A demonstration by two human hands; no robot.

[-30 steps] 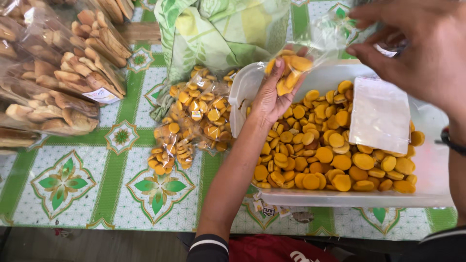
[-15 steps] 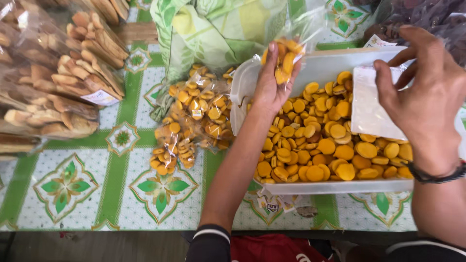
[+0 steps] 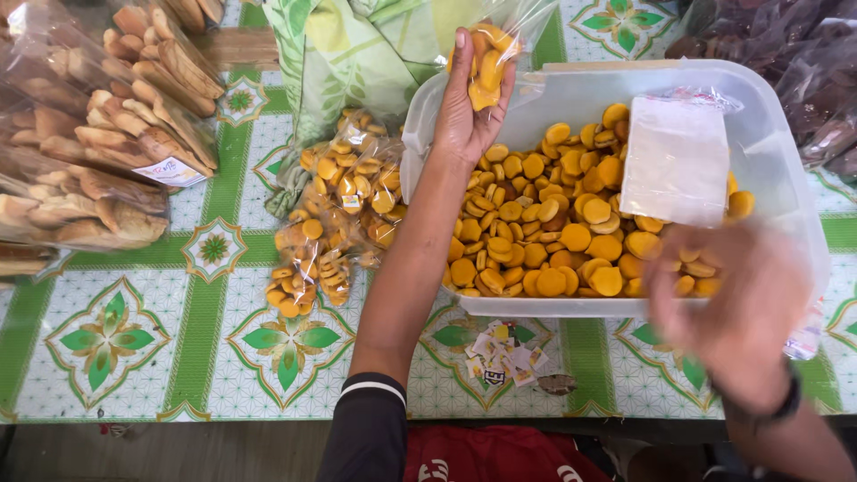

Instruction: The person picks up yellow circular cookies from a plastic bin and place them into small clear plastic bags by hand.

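1. Orange round biscuits in a small clear plastic bag sit clamped in the left hand's grip, raised above the tub's far left corner.
2. White plastic tub on the green-patterned counter holds loose orange biscuits.
3. Right hand hovers blurred over the tub's near edge; its grip cannot be told.
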